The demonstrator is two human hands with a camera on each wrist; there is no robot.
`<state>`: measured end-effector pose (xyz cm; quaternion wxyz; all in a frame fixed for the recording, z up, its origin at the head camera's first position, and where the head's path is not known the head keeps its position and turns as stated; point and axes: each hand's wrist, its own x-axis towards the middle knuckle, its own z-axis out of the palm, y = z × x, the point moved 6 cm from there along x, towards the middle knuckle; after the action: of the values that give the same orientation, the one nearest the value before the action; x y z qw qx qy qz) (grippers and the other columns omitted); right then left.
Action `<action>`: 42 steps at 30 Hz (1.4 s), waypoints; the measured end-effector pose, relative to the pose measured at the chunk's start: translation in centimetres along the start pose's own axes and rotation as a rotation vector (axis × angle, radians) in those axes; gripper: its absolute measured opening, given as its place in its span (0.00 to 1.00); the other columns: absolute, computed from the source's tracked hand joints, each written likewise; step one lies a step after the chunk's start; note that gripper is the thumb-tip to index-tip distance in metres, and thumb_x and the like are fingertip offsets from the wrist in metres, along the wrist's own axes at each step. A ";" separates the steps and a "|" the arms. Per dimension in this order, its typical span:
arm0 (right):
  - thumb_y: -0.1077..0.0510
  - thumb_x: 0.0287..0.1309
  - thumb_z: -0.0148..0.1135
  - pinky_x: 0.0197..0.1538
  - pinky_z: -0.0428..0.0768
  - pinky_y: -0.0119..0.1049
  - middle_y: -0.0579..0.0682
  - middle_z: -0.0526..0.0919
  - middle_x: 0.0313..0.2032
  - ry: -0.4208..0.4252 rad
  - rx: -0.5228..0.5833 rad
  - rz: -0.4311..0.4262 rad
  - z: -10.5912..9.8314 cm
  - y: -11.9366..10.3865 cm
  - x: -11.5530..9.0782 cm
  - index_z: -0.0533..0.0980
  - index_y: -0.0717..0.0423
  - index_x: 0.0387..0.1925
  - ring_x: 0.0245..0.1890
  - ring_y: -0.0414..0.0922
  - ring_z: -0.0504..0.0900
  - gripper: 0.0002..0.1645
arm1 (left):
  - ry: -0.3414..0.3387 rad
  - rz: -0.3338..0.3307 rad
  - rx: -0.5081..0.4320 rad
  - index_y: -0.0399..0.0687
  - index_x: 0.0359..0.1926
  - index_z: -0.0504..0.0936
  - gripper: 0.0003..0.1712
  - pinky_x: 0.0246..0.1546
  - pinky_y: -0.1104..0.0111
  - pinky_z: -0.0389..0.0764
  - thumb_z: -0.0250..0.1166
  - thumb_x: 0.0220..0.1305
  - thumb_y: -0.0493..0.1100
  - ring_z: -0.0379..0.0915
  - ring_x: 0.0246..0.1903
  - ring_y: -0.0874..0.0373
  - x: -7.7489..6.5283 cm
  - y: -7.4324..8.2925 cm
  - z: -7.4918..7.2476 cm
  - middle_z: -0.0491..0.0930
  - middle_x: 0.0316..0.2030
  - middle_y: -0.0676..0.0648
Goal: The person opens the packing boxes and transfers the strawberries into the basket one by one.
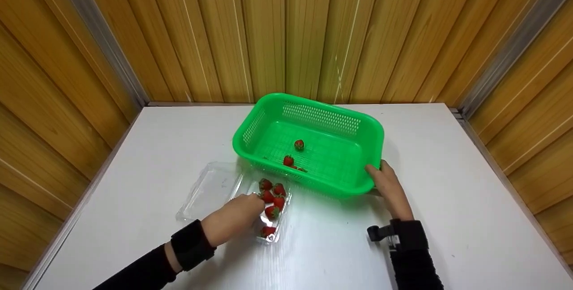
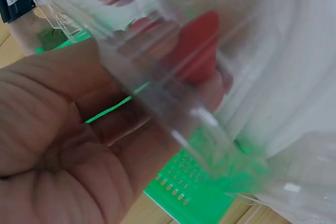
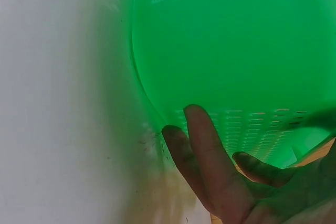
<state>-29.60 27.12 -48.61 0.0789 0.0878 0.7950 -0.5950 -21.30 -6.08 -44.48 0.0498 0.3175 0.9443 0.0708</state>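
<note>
The left hand (image 1: 237,217) pinches a red strawberry (image 2: 197,45) at a clear plastic punnet (image 1: 282,221). The right hand (image 1: 390,189) grips a green rectangular plastic basket (image 1: 333,153)

Pale glare is washing the bench (image 1: 331,245) toward its near edge; white streaks are shining on the wall (image 1: 286,35). The left wrist view is blurring the plastic box (image 2: 207,124) (highlights are smearing), while green-tinged shadow is dimming the right wrist view beside the basket (image 3: 226,51).
</note>
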 end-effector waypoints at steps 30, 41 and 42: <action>0.50 0.74 0.45 0.46 0.83 0.41 0.67 0.73 0.58 0.004 0.002 -0.018 0.0 -0.1 0.0 0.58 0.68 0.70 0.49 0.52 0.80 0.33 | 0.139 -0.037 -0.218 0.39 0.29 0.84 0.09 0.21 0.72 0.69 0.66 0.59 0.24 0.67 0.25 0.59 1.8 1.0 -5.8 0.74 0.28 0.48; 0.50 0.75 0.46 0.45 0.83 0.39 0.67 0.72 0.59 -0.003 0.019 -0.018 -0.1 -0.1 -0.1 0.57 0.68 0.70 0.50 0.53 0.80 0.33 | 0.316 -0.013 -0.259 0.42 0.30 0.86 0.08 0.34 0.65 0.81 0.71 0.56 0.26 0.79 0.36 0.52 2.6 1.8 -8.6 0.80 0.32 0.46; 0.50 0.74 0.46 0.44 0.83 0.39 0.67 0.72 0.59 -0.002 0.018 -0.016 -0.1 -0.1 -0.1 0.57 0.68 0.70 0.50 0.53 0.80 0.33 | 0.323 -0.012 -0.268 0.41 0.31 0.87 0.07 0.34 0.65 0.81 0.71 0.56 0.26 0.79 0.36 0.52 2.7 1.9 -8.7 0.80 0.32 0.46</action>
<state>-29.57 27.18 -48.51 0.0742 0.0818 0.7902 -0.6028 -23.54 -3.82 -35.72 -0.0599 0.2867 0.9241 0.2454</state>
